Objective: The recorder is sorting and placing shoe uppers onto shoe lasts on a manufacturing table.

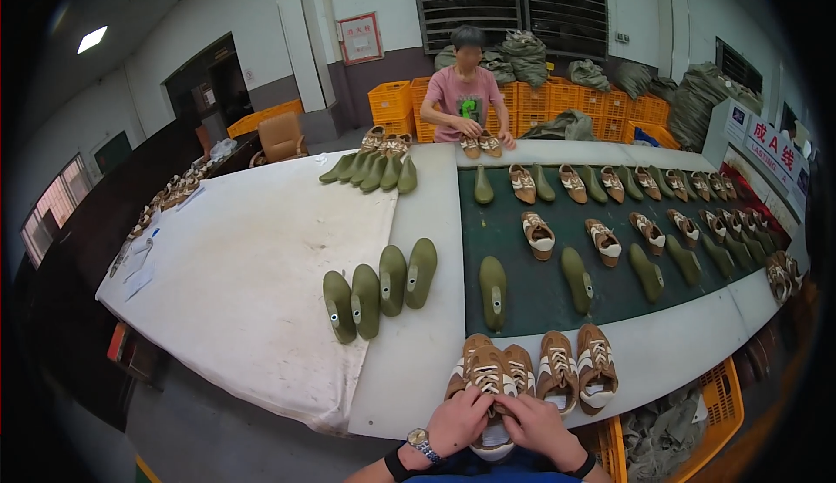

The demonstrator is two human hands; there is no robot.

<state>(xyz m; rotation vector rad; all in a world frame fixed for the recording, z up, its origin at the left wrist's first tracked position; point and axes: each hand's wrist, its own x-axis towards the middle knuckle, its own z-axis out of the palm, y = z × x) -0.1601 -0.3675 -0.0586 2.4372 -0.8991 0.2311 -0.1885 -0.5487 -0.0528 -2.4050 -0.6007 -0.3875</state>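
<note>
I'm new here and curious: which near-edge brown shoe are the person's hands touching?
The frontmost shoe, partly hiding those behind; only it lies between the left hand and right hand.

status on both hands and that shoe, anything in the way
Left hand, right hand: both on brown shoe. Other shoes close by; nothing visibly blocking.

Behind the bare left hand [461,420] sits a round watch [418,437] with a pale dial and silvery metal link bracelet [429,453], then a soft-looking black band [396,464] just up the forearm. A black wristband [587,464] circles the bare right hand's [533,422] wrist. Blue clothing [496,479] shows at the lower edge.
</note>
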